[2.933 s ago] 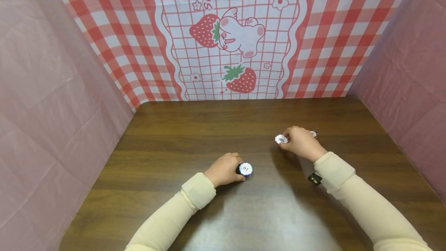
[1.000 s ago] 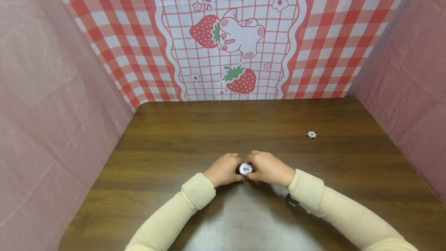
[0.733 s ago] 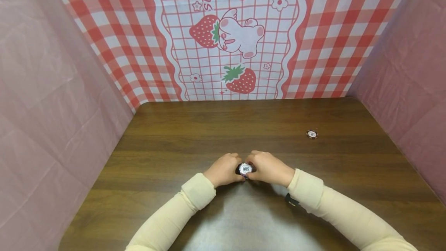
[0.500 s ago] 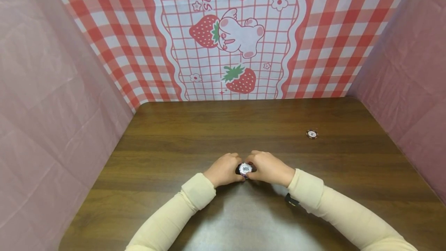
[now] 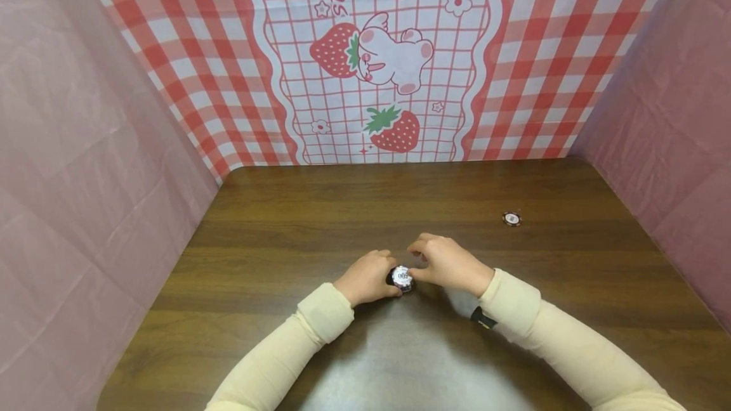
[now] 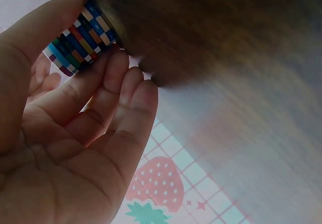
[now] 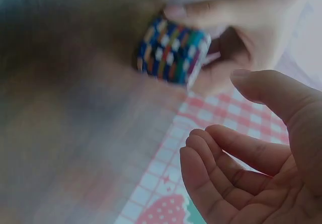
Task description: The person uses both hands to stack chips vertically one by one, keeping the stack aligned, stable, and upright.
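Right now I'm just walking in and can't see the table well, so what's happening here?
A person in cream sleeves is stacking poker chips on a wooden table. The left hand grips the chip stack, thumb and fingers round its sides. The right hand is beside the stack with fingers loosely curled, holding nothing, as the right wrist view shows. One loose chip lies apart on the table, off to the right.

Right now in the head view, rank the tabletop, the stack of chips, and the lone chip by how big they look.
1. tabletop, by far the largest.
2. stack of chips, partly hidden by the left hand.
3. lone chip, smallest, though it lies farther from the camera.
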Action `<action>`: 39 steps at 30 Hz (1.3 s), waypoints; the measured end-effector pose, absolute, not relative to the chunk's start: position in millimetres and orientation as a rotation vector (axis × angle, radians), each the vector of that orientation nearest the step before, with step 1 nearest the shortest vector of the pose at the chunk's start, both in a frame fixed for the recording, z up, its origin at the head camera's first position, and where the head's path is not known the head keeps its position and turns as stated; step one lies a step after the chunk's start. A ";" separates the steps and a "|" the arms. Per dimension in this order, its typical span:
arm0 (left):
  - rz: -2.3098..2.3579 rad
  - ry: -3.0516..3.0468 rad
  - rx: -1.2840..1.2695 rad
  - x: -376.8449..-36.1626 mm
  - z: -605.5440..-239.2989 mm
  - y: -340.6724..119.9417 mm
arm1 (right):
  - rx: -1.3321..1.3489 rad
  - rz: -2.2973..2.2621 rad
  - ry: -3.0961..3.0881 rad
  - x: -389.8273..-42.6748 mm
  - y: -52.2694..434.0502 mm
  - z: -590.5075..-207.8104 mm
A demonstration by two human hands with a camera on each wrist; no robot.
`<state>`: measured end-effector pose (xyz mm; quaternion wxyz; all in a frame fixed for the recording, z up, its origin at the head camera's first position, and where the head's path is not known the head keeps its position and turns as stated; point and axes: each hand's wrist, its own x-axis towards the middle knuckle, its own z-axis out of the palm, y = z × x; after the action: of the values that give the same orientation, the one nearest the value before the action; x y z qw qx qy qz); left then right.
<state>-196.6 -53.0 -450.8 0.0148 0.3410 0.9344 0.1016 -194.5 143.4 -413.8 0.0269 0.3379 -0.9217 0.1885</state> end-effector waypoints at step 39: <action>0.317 2.922 1.083 -195.3 -450.9 -52.3 | 0.242 0.546 -3.044 -260.7 284.6 -423.3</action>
<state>-195.3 -52.3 -450.9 0.0045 0.3456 0.9329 0.1012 -260.7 284.6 -423.3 0.0199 0.0779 -0.9811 0.1759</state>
